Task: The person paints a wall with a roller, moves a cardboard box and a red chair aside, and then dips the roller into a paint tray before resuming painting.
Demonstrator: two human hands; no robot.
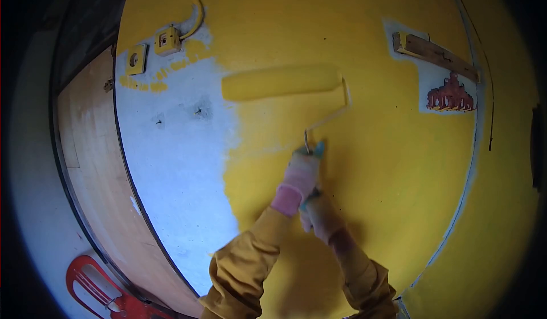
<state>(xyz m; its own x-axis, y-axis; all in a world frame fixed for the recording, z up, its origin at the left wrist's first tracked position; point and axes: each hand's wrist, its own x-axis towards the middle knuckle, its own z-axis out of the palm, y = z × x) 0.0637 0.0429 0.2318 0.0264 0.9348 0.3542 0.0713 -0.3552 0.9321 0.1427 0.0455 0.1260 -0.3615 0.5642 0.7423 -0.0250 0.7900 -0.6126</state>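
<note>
A paint roller (282, 84), its sleeve coated in yellow, lies level against the wall (376, 165). Its bent wire frame runs down to the handle, which is mostly hidden by my hands. My left hand (302, 171), in a pale glove with a pink cuff, is wrapped round the upper handle just under the wire. Below it and slightly to the right, my right hand (322, 216), also gloved, is closed round the lower handle. Yellow paint covers the wall around and right of the roller. To the left is a pale unpainted patch (176, 171), with thinly covered wall under the roller.
Two wall sockets, one square plate (137, 59) and one box (167, 41) with a cable, are at upper left. A wooden strip (439, 54) hangs over a dark red motif (451, 95) at right. A wooden door (94, 142) and red plastic chair (85, 265) stand left.
</note>
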